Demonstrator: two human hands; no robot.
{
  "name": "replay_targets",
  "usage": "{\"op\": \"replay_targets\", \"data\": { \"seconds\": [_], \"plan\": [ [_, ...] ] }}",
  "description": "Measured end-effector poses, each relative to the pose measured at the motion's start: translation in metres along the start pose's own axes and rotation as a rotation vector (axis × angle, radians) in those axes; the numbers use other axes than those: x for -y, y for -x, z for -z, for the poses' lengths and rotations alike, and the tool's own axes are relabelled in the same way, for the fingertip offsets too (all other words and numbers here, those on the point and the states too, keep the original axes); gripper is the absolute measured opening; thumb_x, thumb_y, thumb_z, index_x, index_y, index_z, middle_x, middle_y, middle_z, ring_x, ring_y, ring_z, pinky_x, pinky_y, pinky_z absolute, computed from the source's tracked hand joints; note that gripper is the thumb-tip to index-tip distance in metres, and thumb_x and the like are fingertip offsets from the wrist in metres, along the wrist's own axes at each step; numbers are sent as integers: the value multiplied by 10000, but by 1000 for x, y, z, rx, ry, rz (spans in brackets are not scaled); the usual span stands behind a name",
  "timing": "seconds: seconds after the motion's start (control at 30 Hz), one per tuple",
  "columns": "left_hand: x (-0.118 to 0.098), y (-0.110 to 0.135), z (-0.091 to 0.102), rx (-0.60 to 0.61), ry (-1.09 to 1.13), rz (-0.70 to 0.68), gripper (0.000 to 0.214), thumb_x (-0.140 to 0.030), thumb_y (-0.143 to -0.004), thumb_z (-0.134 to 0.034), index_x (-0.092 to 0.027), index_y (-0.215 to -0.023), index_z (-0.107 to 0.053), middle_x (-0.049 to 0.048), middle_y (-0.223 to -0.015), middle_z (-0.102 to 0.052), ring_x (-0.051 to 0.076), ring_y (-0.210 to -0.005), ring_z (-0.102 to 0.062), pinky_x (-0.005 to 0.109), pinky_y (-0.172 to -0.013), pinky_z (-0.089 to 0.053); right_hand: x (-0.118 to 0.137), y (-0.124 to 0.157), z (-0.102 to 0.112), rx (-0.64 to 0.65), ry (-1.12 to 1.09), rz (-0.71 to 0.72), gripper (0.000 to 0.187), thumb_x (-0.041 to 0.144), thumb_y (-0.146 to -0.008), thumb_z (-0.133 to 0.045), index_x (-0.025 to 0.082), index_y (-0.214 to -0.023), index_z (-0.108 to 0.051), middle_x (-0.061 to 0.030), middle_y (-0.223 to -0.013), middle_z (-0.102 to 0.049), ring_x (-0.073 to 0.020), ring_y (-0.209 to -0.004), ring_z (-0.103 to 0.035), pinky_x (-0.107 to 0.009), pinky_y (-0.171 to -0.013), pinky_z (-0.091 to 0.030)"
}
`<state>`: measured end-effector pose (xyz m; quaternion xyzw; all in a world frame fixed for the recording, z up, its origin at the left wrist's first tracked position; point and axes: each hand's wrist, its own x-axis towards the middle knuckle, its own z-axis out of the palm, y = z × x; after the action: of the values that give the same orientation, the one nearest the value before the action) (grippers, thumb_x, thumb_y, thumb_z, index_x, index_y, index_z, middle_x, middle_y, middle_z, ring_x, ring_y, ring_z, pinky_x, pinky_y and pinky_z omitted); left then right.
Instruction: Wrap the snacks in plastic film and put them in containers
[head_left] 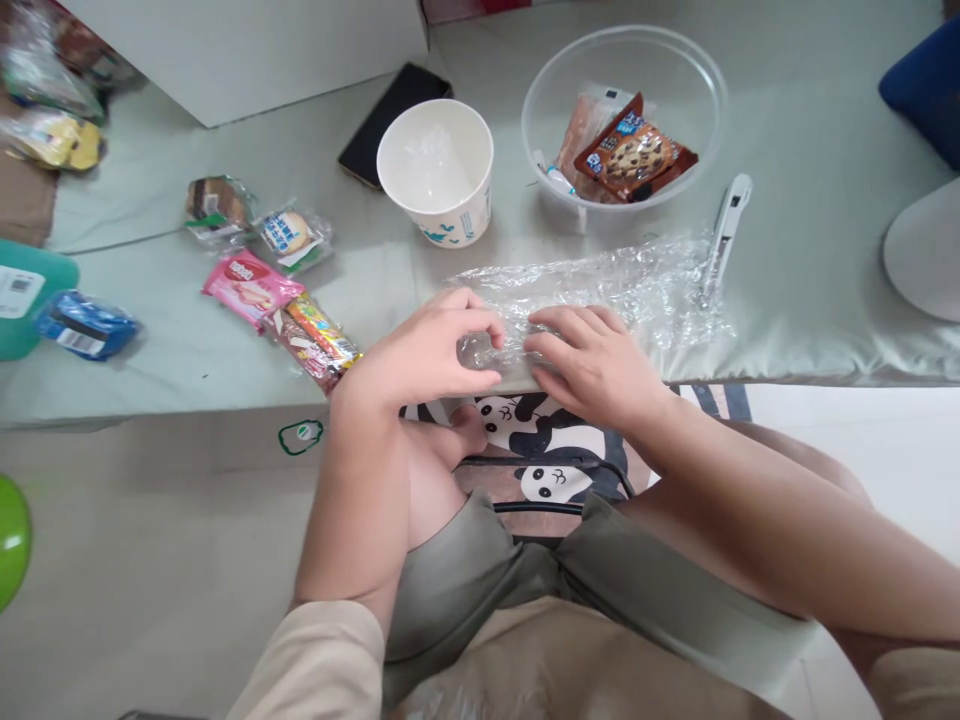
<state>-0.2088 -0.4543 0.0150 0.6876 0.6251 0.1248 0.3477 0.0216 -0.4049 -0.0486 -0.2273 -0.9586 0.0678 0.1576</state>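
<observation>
A crumpled sheet of clear plastic wrap [622, 285] lies along the near edge of a pale green surface [810, 230]. My left hand [427, 350] pinches the wrap's near left end between thumb and fingers. My right hand [592, 360] rests beside it, fingers curled down onto the wrap. The two hands almost touch. A clear plastic bowl [694, 75] behind the wrap holds a chocolate-chip cookie packet [634, 150] and another wrapped snack.
A white paper cup [439, 170] stands beside a black phone [386, 115]. Several snack packets [255, 285] lie at the left, with a blue packet [86, 325] farther out. A white pen-like tool [727, 230] lies right of the wrap. A panda-print cushion [540, 450] sits below the hands.
</observation>
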Motion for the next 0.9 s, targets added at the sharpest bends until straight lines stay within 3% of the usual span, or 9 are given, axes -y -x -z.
{"op": "replay_targets", "data": {
  "seconds": [0.13,0.27,0.47,0.63,0.8,0.9],
  "plan": [
    [3,11,12,169,21,256,275,-431,-738,-698,-212,-640,-564,-30,-637,-494,135,-611,-435,285,-585,-336,-3,0,-1,44,-76,-48,201,295,-995,-535,196,-1133,-642,-141,-1286,-676,-293,-1156,-633,-432,-949,-445],
    [7,11,17,191,45,415,412,-593,-746,-664,-214,-584,-637,-19,-543,-471,138,-550,-402,294,-540,-281,-2,0,1,57,-112,-68,172,289,-995,-528,217,-1092,-650,-126,-1272,-678,-292,-1168,-625,-437,-956,-444],
    [14,2,10,121,221,312,333,-517,-782,-631,-202,-714,-714,-8,-618,-552,137,-592,-441,281,-576,-319,-1,-1,2,60,-128,-75,175,284,-984,-529,215,-1082,-656,-127,-1257,-680,-296,-1166,-625,-442,-955,-444],
    [13,3,12,35,289,252,256,-416,-781,-631,-191,-660,-648,-19,-618,-527,118,-598,-431,271,-587,-332,-2,-1,1,56,-114,-65,177,285,-982,-531,212,-1088,-653,-125,-1260,-678,-293,-1168,-625,-437,-966,-442],
    [18,4,14,73,261,280,263,-424,-795,-606,-206,-648,-622,-11,-628,-534,131,-610,-462,276,-600,-350,-3,-1,1,47,-121,-68,175,286,-974,-545,218,-1097,-650,-119,-1258,-679,-287,-1155,-627,-423,-952,-444],
    [18,1,14,221,220,275,261,-460,-741,-676,-219,-656,-623,-28,-581,-479,124,-560,-401,277,-568,-318,-3,0,1,50,-128,-70,177,286,-972,-547,219,-1100,-648,-118,-1267,-680,-290,-1156,-625,-426,-959,-441]
  ]
}}
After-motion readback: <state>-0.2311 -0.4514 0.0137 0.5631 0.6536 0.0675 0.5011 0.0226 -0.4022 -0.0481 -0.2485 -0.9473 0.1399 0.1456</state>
